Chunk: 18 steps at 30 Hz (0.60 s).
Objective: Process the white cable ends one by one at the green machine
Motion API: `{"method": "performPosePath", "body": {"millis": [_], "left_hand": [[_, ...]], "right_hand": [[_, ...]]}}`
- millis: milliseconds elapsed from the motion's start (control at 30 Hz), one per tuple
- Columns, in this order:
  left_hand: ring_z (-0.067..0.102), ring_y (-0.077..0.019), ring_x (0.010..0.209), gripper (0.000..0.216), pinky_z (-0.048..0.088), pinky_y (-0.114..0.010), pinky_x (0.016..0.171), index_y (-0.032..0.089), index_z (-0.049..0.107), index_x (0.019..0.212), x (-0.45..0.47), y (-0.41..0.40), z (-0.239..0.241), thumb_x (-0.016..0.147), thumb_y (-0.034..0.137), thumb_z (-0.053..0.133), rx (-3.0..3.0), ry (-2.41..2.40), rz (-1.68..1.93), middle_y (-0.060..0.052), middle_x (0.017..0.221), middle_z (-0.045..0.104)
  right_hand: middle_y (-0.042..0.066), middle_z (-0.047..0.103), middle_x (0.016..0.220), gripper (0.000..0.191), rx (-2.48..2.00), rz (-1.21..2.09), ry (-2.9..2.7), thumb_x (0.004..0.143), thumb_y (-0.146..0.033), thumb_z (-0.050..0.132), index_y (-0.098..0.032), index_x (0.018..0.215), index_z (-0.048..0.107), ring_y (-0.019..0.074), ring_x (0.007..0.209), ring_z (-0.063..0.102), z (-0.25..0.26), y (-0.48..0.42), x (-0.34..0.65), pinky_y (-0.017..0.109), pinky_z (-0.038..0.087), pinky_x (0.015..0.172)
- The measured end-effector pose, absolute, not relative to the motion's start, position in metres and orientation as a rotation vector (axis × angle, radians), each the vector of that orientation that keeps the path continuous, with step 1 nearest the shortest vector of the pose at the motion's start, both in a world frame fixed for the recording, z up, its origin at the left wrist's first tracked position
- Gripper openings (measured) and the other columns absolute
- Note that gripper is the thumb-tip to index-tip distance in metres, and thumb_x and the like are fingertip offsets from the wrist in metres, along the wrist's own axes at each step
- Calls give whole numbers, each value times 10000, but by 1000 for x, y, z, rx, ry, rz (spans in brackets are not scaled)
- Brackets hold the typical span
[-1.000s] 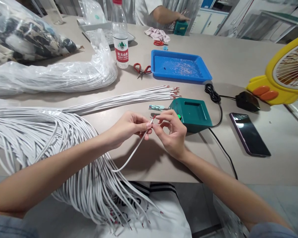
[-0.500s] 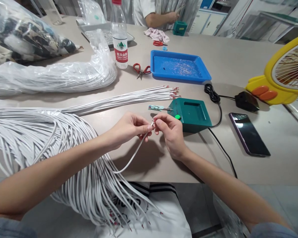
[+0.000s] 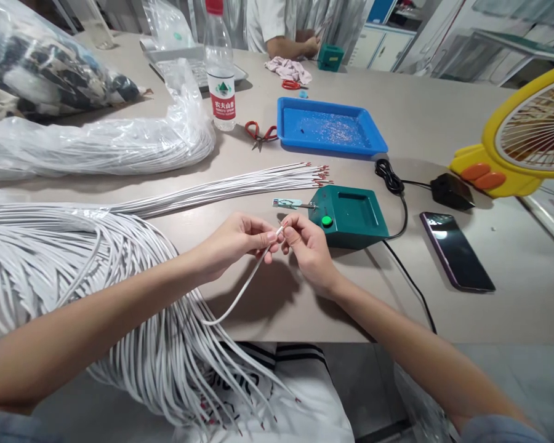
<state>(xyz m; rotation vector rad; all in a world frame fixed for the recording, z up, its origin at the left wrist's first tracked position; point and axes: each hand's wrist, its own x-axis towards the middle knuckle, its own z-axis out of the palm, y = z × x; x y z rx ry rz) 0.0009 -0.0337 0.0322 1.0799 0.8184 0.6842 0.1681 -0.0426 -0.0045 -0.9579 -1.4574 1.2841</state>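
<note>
A white cable (image 3: 244, 289) runs up from the big bundle of cables (image 3: 143, 295) to my two hands. My left hand (image 3: 253, 239) pinches it just below its end, thumb on top. At the tip, where reddish wire ends show, the fingers of my right hand (image 3: 300, 240) are closed; the fingertips partly hide the wires. Just behind my right hand stands a green machine (image 3: 351, 215) with a round green button (image 3: 327, 221) and a short metal arm on its left side. Past my hands lies a row of white cables (image 3: 240, 183) with reddish ends.
Behind the machine are a blue tray (image 3: 332, 126) with small scraps, red-handled scissors (image 3: 260, 134) and a water bottle (image 3: 221, 80). A phone (image 3: 457, 251), a black adapter (image 3: 451, 189) and a yellow fan (image 3: 503, 141) stand right. Plastic-wrapped cables (image 3: 120, 144) lie left. A co-worker (image 3: 281, 37) sits opposite.
Both hands stay together at the cable end; the cable tip now slants more to the right between the fingers. The co-worker's hands have lowered a little. The whole view has shifted slightly.
</note>
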Motion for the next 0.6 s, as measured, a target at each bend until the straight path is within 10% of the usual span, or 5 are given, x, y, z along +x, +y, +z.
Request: {"method": "performPosePath", "body": {"millis": [600], "left_hand": [[516, -79, 513, 190, 376, -216, 528, 115, 620, 624, 1, -30, 31, 617, 214, 782, 1187, 982, 688, 17, 540, 570]], "right_hand": [[44, 539, 976, 286, -880, 594, -1705, 856, -152, 551, -236, 1129, 565, 128, 797, 545, -3, -50, 170, 240, 497, 596]]}}
